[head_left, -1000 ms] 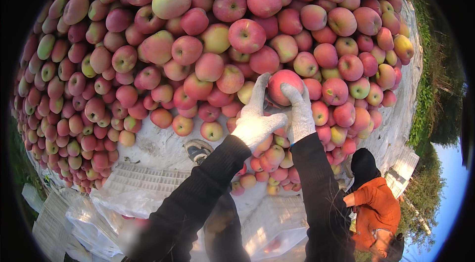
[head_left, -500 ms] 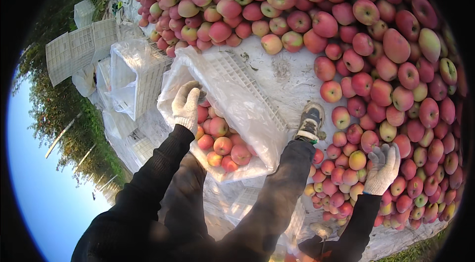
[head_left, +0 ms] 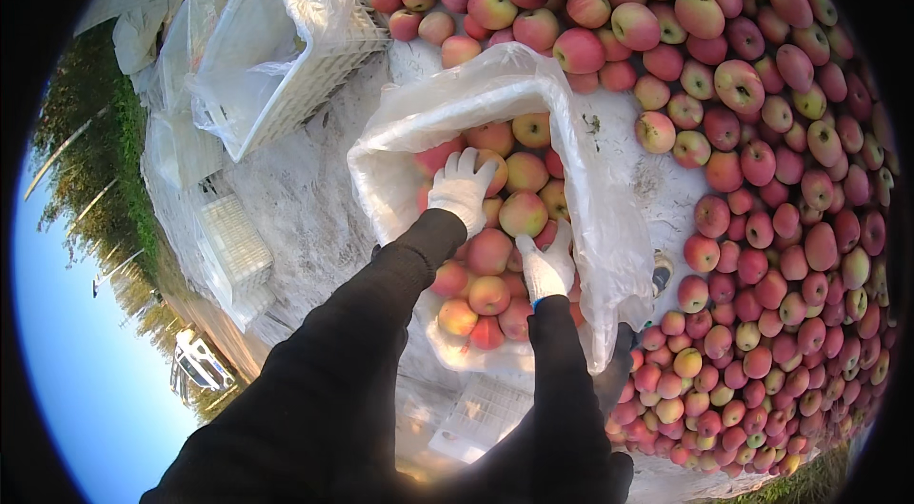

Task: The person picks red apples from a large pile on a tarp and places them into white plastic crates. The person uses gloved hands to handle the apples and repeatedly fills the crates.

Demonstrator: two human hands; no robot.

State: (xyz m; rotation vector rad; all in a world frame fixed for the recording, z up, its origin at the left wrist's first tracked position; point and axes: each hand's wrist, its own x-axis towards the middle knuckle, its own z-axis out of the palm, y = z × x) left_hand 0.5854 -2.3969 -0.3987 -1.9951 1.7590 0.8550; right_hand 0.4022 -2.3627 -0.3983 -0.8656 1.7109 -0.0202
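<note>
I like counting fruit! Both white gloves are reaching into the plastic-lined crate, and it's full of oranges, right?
Not oranges. The head view shows red-and-yellow apples filling the plastic-lined crate. The rest holds: the left hand and right hand, both white-gloved, are in among them.

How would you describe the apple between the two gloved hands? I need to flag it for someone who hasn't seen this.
Find the plastic-lined crate of apples beside the big apple heap. Inside it, the left hand and right hand rest on the fruit. The apple lies between them, paler yellow-green with a pink blush, unlike the redder ones below.
</note>
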